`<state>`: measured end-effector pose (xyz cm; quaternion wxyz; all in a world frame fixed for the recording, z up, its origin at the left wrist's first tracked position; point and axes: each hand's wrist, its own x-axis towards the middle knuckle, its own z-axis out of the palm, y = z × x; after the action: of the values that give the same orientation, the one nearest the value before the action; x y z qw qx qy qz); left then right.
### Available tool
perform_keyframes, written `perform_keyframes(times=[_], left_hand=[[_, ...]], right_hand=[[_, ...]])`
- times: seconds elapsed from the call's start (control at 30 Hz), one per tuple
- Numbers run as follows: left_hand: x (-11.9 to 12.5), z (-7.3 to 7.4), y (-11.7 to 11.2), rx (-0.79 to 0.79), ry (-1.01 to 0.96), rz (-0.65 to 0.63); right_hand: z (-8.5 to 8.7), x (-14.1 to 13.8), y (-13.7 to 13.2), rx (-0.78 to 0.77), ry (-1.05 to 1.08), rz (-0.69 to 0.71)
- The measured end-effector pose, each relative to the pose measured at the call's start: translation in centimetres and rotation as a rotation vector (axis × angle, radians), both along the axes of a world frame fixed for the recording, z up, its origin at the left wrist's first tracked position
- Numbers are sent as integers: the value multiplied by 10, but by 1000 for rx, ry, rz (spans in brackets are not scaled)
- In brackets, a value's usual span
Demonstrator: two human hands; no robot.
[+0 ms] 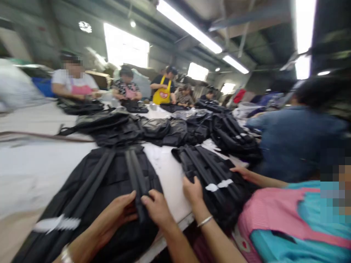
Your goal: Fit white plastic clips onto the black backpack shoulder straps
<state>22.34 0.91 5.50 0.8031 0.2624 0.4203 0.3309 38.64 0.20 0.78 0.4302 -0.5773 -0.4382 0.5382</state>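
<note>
A black backpack (pixel 109 182) lies on the white table before me, its two shoulder straps facing up. My left hand (pixel 116 215) is at the left edge of the right shoulder strap (pixel 140 204), thumb above and fingers curled against it. From the other side, my right hand (pixel 159 210) closes its thumb and fingers on the same strap. A white band (pixel 57 223) goes across the left strap. The undersides of both hands' fingers are hidden.
Beside me on the right, a co-worker's hands (pixel 194 191) touch another black backpack (pixel 211 171) with white bands on its straps. More black bags (pixel 117 126) lie across the table (pixel 35 160). Several people work along the far side. A person in blue (pixel 296 138) stands at right.
</note>
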Motion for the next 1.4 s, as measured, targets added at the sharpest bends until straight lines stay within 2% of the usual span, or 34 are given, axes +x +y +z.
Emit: perform_keyframes(times=[0.07,0.17,0.33,0.53,0.67,0.93,1.1,1.27,1.4], left_hand=[[-25,-17,-6,4,-22,28],[-39,-29,-7,134,-46,-31],[-26,-27,-9,213,13,-22],[-17,-24,-17,319,103,22],[-13,-26,-20,304,72,105],[-12,-31,-22,212,11,165],[-10,-44,-12,165,36,169],[-6,-63,-4,186,-71,141],[-7,-75,-3,98,20,198]], right_hand=[[-1,-22,-7,-19,85,59],[9,-24,-5,-82,228,102],[27,-8,1,-90,179,115],[25,-17,-1,-79,211,123],[16,-21,-2,-48,201,141],[-3,-31,-8,82,51,100],[-6,-34,-7,125,32,74],[-3,-41,-10,178,27,69],[-3,-38,-9,164,-103,121]])
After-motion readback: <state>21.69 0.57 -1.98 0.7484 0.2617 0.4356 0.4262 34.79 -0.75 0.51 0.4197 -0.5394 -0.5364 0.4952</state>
